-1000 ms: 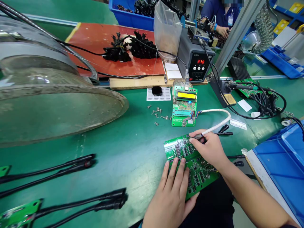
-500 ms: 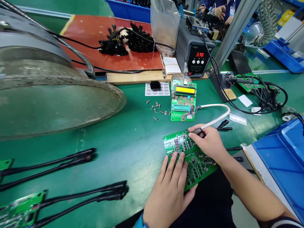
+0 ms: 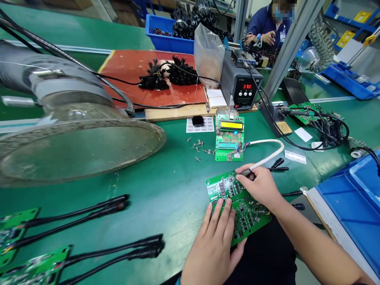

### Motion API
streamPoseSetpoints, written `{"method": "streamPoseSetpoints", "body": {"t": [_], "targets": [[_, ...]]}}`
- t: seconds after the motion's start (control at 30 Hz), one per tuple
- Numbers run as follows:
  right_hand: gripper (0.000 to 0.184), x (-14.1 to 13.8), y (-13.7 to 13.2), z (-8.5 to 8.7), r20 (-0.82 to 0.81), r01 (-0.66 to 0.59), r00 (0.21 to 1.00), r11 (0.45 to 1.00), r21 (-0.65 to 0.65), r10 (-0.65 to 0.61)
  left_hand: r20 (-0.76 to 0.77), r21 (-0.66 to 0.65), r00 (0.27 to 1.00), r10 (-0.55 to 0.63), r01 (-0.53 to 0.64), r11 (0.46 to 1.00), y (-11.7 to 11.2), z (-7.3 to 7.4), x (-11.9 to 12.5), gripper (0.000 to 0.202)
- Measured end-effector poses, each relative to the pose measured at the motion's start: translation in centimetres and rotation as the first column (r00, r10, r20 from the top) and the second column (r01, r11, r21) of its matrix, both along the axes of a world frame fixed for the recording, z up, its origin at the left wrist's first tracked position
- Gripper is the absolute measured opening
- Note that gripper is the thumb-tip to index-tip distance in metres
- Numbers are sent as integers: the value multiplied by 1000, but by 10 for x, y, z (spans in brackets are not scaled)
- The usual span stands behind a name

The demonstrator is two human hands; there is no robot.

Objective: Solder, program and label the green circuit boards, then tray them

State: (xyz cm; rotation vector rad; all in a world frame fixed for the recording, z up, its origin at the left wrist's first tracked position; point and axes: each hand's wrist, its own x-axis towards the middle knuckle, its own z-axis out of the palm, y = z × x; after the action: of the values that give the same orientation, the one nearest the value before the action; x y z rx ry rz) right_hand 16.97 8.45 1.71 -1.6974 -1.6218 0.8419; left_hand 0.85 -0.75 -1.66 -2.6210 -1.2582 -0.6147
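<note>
My right hand (image 3: 258, 187) pinches a dark pen-shaped probe (image 3: 245, 172), its tip down on the upper part of a green circuit board (image 3: 247, 215). The board lies flat on the bench, with a small red-segment-style display block near its left end. My left hand (image 3: 212, 243) rests on the board's lower left, with its fingers spread on top and its thumb along the near edge. A white sleeved cable (image 3: 267, 152) runs from the probe to a green tester board with a yellow LCD (image 3: 230, 138).
A large magnifier lamp head (image 3: 80, 146) overhangs the bench at left. Loose screws (image 3: 197, 146) lie beside the tester. A soldering station (image 3: 242, 85) reads 370. Cabled boards (image 3: 35, 265) lie at lower left, a blue bin (image 3: 350, 206) at right, and a co-worker (image 3: 267, 29) sits opposite.
The whole view has shifted as my head moved, showing more of the far bench. Both hands keep their places on the board, and the probe stays in my right hand.
</note>
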Motion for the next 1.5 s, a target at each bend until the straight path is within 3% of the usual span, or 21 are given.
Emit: {"method": "streamPoseSetpoints", "body": {"t": [0.2,0.4,1.5], "targets": [[19,0,1,1,1,-2,1000,1000,-4,2,-7,3,1000,-14,14,1000,0,1,0,48],[18,-1,0,1,-6,4,1000,1000,-15,-4,99,-41,995,29,-25,999,0,0,3,44],[21,1,1,5,5,-16,1000,999,-30,16,95,-35,995,40,-37,999,0,0,4,45]]}}
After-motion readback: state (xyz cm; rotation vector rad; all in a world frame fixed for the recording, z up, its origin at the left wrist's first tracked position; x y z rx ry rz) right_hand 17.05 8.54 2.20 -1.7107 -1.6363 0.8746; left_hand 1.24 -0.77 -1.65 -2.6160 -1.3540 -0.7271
